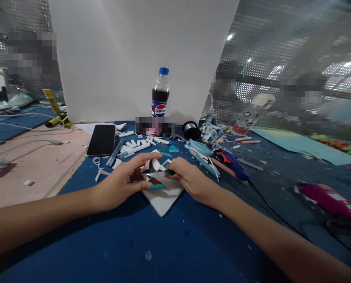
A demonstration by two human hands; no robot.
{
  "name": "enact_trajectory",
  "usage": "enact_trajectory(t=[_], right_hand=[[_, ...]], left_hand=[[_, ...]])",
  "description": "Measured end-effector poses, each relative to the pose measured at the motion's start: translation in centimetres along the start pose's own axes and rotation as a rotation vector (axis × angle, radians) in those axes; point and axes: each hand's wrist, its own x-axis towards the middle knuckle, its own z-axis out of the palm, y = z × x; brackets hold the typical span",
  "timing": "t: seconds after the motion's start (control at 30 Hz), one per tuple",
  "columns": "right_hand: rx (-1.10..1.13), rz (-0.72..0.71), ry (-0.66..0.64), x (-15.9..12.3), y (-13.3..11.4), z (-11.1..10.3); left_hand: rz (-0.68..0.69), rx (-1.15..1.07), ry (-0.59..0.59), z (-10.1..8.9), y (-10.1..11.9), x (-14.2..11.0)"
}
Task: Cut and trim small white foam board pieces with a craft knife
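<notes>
My left hand presses flat on a white foam sheet that lies on the blue table cover; a dark brown and white cut shape lies on the sheet under its fingers. My right hand grips a small craft knife with a green handle, its blade pointing left onto the cut shape. The two hands are almost touching over the sheet.
A black phone lies to the left and a Pepsi bottle stands behind, before a white board. White foam scraps, a blue glue gun, a wire spool and a magenta tool lie around. Light blue paper lies far right.
</notes>
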Motion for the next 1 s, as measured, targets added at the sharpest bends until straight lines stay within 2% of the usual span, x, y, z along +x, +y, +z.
enact_trajectory(t=[0.73, 1.0], right_hand=[[0.061, 0.034, -0.04, 0.15, -0.24, -0.21], [0.063, 0.041, -0.067, 0.03, -0.36, -0.54]], left_hand=[[0.019, -0.057, -0.033, 0.07, 0.13, 0.02], [0.044, 0.042, -0.024, -0.01, 0.23, 0.03]])
